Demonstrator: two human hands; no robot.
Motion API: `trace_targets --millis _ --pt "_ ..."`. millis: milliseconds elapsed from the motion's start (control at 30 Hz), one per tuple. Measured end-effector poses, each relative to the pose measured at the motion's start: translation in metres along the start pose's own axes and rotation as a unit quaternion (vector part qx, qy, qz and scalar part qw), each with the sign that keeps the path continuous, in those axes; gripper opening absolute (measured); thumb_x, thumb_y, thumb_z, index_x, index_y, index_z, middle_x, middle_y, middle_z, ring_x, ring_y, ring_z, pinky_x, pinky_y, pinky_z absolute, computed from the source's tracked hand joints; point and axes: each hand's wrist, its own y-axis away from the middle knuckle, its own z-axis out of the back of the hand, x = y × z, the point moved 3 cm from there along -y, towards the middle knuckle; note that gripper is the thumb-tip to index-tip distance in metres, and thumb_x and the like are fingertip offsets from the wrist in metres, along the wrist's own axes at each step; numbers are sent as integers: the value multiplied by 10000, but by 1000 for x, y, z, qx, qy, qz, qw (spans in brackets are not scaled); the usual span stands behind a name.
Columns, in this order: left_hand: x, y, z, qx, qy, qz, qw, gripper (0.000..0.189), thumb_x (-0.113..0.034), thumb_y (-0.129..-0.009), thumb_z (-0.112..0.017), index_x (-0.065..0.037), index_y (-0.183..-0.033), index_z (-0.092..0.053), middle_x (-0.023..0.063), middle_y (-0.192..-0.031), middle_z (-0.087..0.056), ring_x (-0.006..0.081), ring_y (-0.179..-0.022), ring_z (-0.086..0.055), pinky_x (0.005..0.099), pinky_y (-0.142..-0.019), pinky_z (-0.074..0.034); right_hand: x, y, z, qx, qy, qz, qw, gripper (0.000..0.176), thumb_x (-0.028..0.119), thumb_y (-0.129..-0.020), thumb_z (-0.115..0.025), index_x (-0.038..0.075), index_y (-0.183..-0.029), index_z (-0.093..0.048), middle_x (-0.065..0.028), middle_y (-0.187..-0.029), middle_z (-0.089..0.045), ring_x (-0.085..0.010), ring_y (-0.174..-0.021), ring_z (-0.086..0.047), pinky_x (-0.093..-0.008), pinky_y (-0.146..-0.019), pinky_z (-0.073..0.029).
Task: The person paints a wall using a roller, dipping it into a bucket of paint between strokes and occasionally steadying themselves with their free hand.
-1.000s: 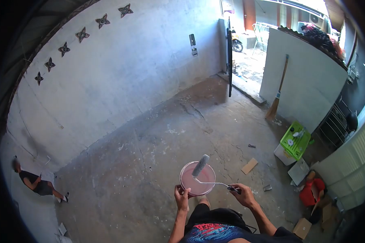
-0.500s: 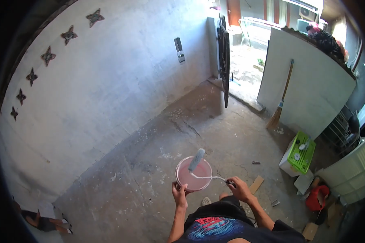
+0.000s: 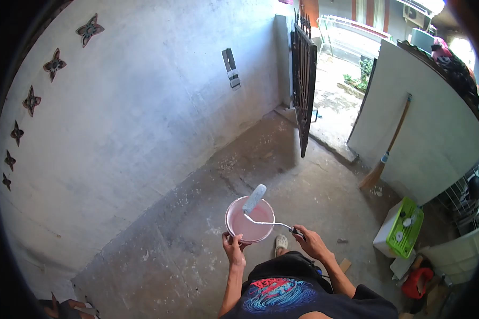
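My left hand (image 3: 234, 249) grips the near rim of a pink bucket (image 3: 228, 219), its thumb over the edge and its fingers against the outside. Pale liquid, like thin paint, shows inside. My right hand (image 3: 311, 243) is closed around the dark handle of a paint roller (image 3: 255, 199). The roller's white wire frame runs left across the bucket's mouth. Its pale grey sleeve is tilted over the bucket, with the upper end reaching past the far rim.
A whitish wall (image 3: 143, 95) runs along the left. Ahead, a black metal gate (image 3: 304, 87) stands ajar beside a doorway. A broom (image 3: 391, 146) leans on the right wall, near a green-lidded box (image 3: 404, 226). Another person (image 3: 66, 309) is at the lower left.
My view has shifted as I move forward, the gate and wall appearing nearer. A shoe now shows below the bucket. Both hands keep their hold, and the roller stays over the bucket.
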Motion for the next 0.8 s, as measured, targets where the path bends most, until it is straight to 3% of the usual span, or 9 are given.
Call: trace_targets --millis 167,367,433,467,533,800 --pt "-15 -84 -61 -18 27 8 999 353 -89 -787 -613 -68 -1076 -411 62 -1007 -534 183 -851 -596 330 -615 -589 5 -111 45 -18 18 59 998 296 233 -909 -591 153 -1191 -554 -211 -920 -641 -413 -828 -611 -453 -688 -478" --pt "-11 -169 -119 -19 60 13 998 330 -84 -788 -611 -75 -1050 -411 83 -1006 -519 190 -850 -602 350 -625 -597 13 -202 77 -12 -7 37 999 319 214 -904 -600 144 -1212 -548 -199 -932 -653 -392 -820 -629 -427 -689 -484" --pt "-9 -196 -137 -26 64 17 997 335 -90 -783 -614 -76 -1049 -409 82 -1005 -519 188 -842 -601 349 -619 -593 12 -230 79 -3 -32 3 999 309 169 -901 -616 79 -1192 -561 -175 -855 -654 -297 -703 -613 -388 -661 -480" --pt "-6 -207 -145 -28 65 20 997 335 -90 -783 -614 -76 -1049 -409 82 -1005 -519 188 -842 -601 349 -619 -593 8 -242 80 0 -31 0 1000 309 169 -901 -616 79 -1192 -561 -175 -855 -654 -297 -703 -613 -388 -661 -480" --pt "-1 -239 -163 -29 65 23 997 344 -91 -781 -613 -77 -1054 -405 82 -1003 -519 185 -838 -598 347 -608 -589 0 -275 82 4 -55 -7 998 331 187 -901 -605 117 -1221 -551 -202 -956 -662 -393 -844 -634 -410 -725 -489" --pt "23 -410 -254 10 94 43 995 418 -91 -779 -610 -92 -1139 -397 90 -1023 -526 198 -863 -595 365 -641 -550 -24 -447 135 -32 -30 12 999 336 202 -907 -590 99 -1225 -559 -209 -959 -662 -394 -858 -636 -429 -731 -485"
